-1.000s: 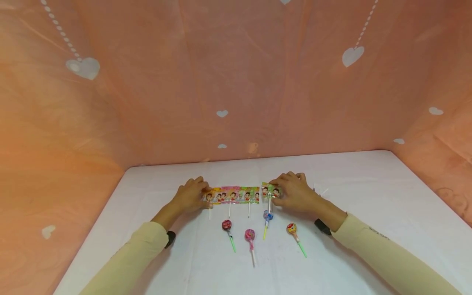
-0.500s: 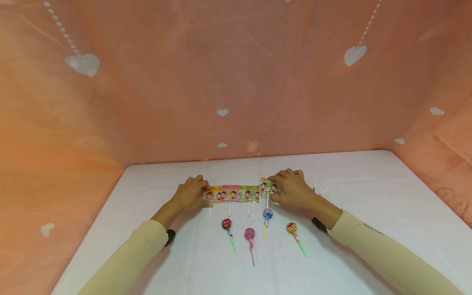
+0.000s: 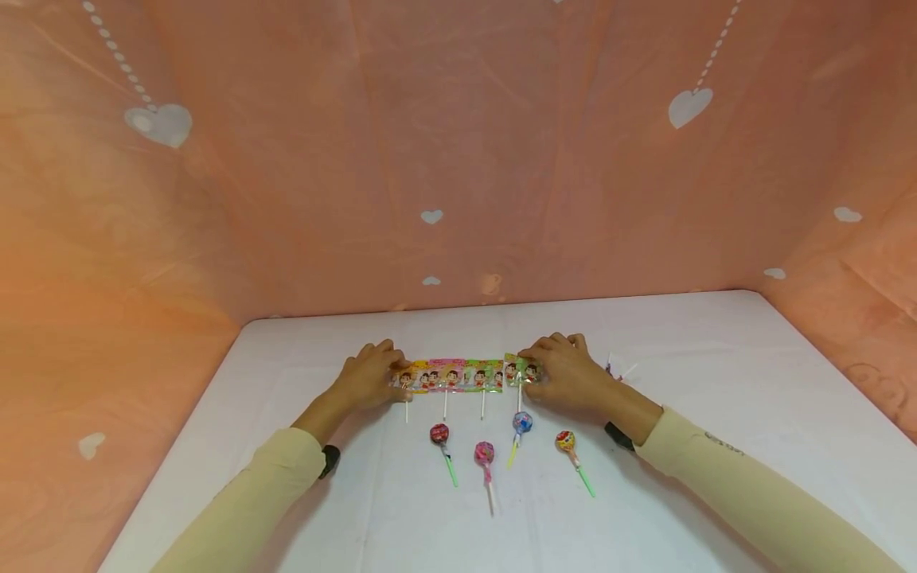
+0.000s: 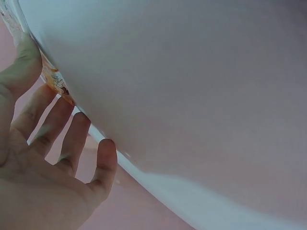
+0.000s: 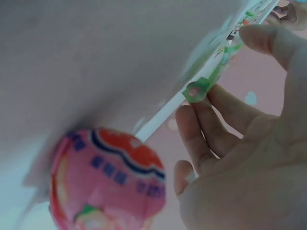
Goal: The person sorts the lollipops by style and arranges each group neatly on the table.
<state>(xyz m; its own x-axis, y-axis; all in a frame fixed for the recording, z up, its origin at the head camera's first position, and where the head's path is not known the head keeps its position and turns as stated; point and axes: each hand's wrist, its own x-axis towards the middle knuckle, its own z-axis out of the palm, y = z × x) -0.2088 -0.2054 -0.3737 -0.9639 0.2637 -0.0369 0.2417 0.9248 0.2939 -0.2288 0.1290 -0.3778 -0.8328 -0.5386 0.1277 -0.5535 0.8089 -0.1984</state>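
Note:
In the head view my left hand (image 3: 368, 376) pinches the left end of a row of flat wrapped lollipops, at the orange packet (image 3: 413, 377). Beside it lie a pink packet (image 3: 449, 374) and a green packet (image 3: 481, 375), white sticks pointing toward me. My right hand (image 3: 569, 374) pinches another green-wrapped flat lollipop (image 3: 513, 369) at the row's right end, almost edge to edge with it. Its white stick reaches a blue round lollipop (image 3: 522, 422). In the right wrist view thumb and fingertips span the green wrapper (image 5: 197, 89); a round lollipop (image 5: 108, 179) looms in front.
Nearer me on the white table (image 3: 401, 509) lie a dark red lollipop (image 3: 439, 434), a pink lollipop (image 3: 484, 453) and a yellow-red lollipop (image 3: 565, 441). Behind my right wrist, thin sticks (image 3: 629, 371) show partly. An orange heart-patterned cloth (image 3: 487, 159) walls the back and sides.
My right hand has lifted its green packet slightly away, then brought it back and closer to the row. The blue lollipop has shifted a little toward me and turned. My left hand stays put.

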